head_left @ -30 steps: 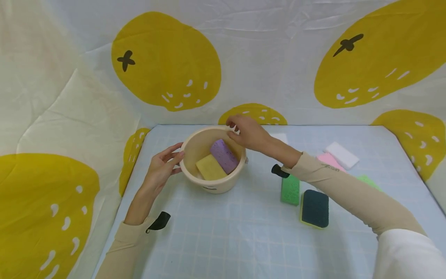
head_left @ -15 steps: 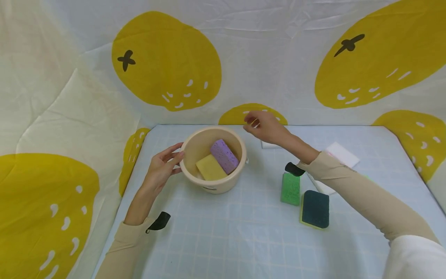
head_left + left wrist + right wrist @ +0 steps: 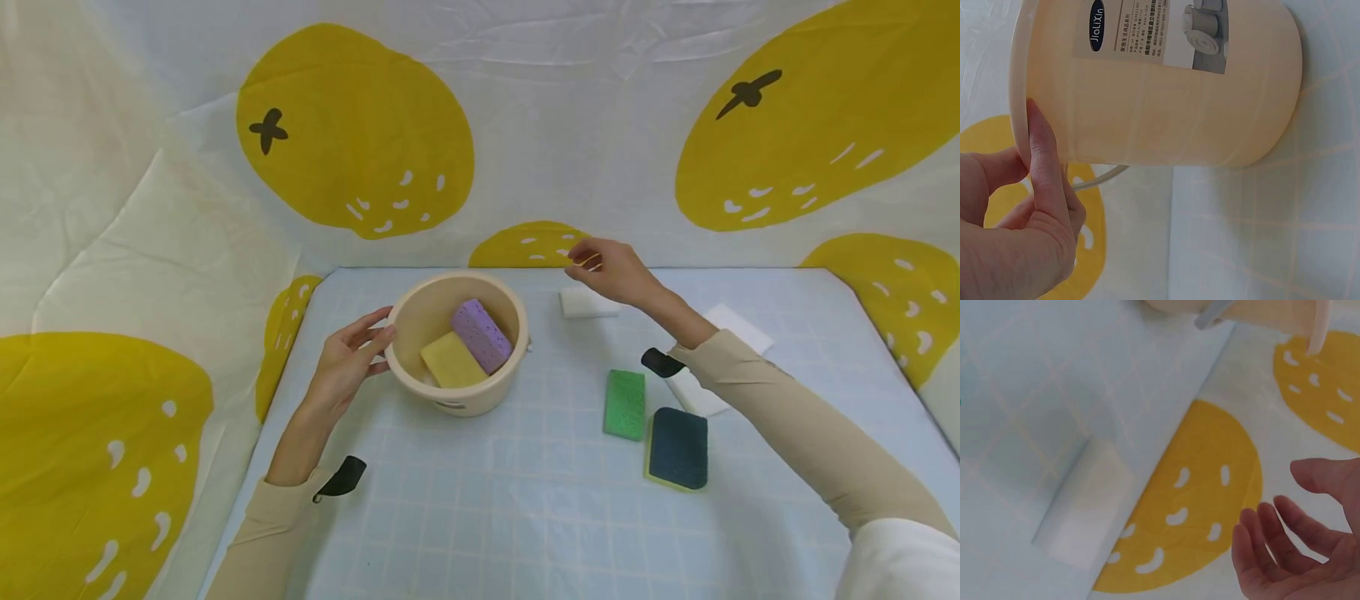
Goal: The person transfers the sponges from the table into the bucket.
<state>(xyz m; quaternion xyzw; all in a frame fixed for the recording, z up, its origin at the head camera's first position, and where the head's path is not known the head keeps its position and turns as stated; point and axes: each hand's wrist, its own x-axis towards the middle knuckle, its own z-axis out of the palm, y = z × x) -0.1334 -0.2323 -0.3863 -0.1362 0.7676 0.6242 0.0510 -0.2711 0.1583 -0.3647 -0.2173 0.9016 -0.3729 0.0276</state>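
Observation:
A cream bucket [image 3: 422, 312] stands upright at the left of the table, with a yellow sponge [image 3: 453, 362] and a purple sponge [image 3: 482, 336] lying in it. My left hand [image 3: 345, 358] pinches its rim from the left; the left wrist view shows the finger and thumb [image 3: 1044, 156] on either side of the lip. To the right of the bucket, my right hand [image 3: 615, 271] is in the air with nothing in it, its fingers loosely bent. Just below that hand in the head view lies a white sponge [image 3: 585, 304], partly overlapped by it.
Nearer me lie a green sponge [image 3: 625, 405] and a yellow sponge with a dark scouring side [image 3: 677, 448]. Two white pieces [image 3: 738, 327] are partly covered by my right forearm. A cloth wall with yellow fruit print [image 3: 360, 133] rises behind the table.
My right hand has moved right, away from over the bucket's rim, uncovering most of the white sponge. The left hand, bucket and the two sponges inside stay put.

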